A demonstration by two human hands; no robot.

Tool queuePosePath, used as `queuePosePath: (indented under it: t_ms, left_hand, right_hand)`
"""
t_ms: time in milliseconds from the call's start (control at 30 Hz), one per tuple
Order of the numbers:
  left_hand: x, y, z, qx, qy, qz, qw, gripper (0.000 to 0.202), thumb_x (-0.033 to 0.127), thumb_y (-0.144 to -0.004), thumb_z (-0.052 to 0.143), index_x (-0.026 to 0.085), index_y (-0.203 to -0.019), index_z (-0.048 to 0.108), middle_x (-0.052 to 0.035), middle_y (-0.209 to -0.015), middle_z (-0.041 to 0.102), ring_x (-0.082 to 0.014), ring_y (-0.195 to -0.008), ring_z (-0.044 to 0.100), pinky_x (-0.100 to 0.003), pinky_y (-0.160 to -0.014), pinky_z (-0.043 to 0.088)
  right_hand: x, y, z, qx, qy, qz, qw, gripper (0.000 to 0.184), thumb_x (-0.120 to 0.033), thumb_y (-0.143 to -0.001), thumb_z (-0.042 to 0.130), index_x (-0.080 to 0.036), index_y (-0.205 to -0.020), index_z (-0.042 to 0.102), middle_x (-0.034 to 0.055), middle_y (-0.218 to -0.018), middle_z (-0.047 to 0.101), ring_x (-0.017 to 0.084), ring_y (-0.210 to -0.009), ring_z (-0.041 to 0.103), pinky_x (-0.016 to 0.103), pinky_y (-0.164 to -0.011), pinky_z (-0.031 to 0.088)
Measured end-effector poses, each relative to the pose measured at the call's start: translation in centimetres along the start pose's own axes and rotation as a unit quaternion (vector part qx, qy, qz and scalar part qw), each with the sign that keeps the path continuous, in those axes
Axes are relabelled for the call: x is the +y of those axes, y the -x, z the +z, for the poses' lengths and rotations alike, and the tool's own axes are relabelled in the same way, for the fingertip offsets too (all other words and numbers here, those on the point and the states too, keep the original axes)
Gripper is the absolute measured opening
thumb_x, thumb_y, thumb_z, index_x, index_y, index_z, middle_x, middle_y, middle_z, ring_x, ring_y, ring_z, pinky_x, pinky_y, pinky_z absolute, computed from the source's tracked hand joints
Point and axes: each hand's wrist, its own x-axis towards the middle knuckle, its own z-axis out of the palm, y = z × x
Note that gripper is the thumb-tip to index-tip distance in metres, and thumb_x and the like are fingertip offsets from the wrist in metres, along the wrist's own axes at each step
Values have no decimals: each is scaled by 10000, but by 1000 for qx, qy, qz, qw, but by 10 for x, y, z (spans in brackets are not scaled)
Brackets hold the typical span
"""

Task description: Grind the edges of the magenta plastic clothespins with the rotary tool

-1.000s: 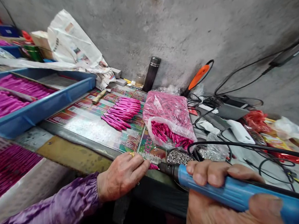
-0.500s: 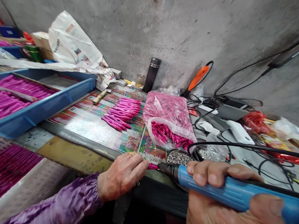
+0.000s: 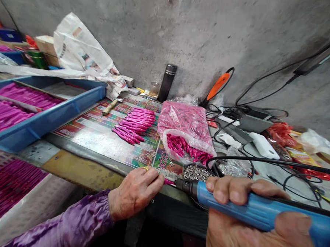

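My right hand (image 3: 256,220) is wrapped round a blue electric screwdriver (image 3: 232,202) with a dark nose, held nearly level and pointing left. My left hand (image 3: 137,192), in a purple sleeve, pinches a slim pink metal piece (image 3: 169,181); most of it is hidden by the fingers. The screwdriver's tip is at the exposed end of that piece; whether it touches a screw is too small to tell. Beyond the hands, a row of pink metal pieces (image 3: 135,125) lies on the printed sheet (image 3: 98,136). A round dish of small screws (image 3: 197,173) stands just behind the screwdriver's nose.
A plastic bag of pink parts (image 3: 185,121) lies at the middle. Left are a blue tray (image 3: 46,122) of pink pieces, a small hammer (image 3: 110,106) and, lower, a white crate (image 3: 36,209). A black flask (image 3: 167,83) stands by the wall. Cables (image 3: 276,162) cross the right side.
Little differs. A bit less of the pink piece shows between my left fingers and the screwdriver tip; both hands keep nearly the same place.
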Motion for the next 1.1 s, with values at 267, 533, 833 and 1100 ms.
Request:
queuePosePath:
  t_ms: [267,533,833,1100]
  left_hand:
    - [0,1,7,16,21,-55,998,183,99,-1061,462,152,-1142,617,-66,-937,706,-180,-772,685,-282,-651,555]
    - [2,6,-8,91,175,-188,962,158,160,-1041,563,200,-1020,715,-5,-839,716,-113,-704,706,-172,-649,542]
    - [20,20,-39,-19,446,-499,743,448,593,-915,686,157,-863,776,-18,-694,656,-139,-632,565,-207,-562,420]
    - [31,35,-66,-10,551,-615,565,675,769,-678,830,133,-852,686,48,-574,506,-65,-499,368,-182,-452,228]
  right_hand:
    - [-12,0,2,-43,-5,17,999,415,-596,-758,826,-233,-768,625,-67,-555,512,123,-488,495,297,-548,510]
    - [-11,-2,9,-42,7,86,995,797,-956,-547,747,-255,-913,649,-31,-620,601,154,-510,544,293,-490,499]
    - [-11,5,4,-129,20,134,982,691,-851,-693,746,-226,-978,675,10,-713,635,179,-603,596,334,-567,532]
    - [-12,7,14,-141,54,112,982,736,-921,-622,736,-244,-906,697,-3,-715,609,190,-611,585,369,-593,548]
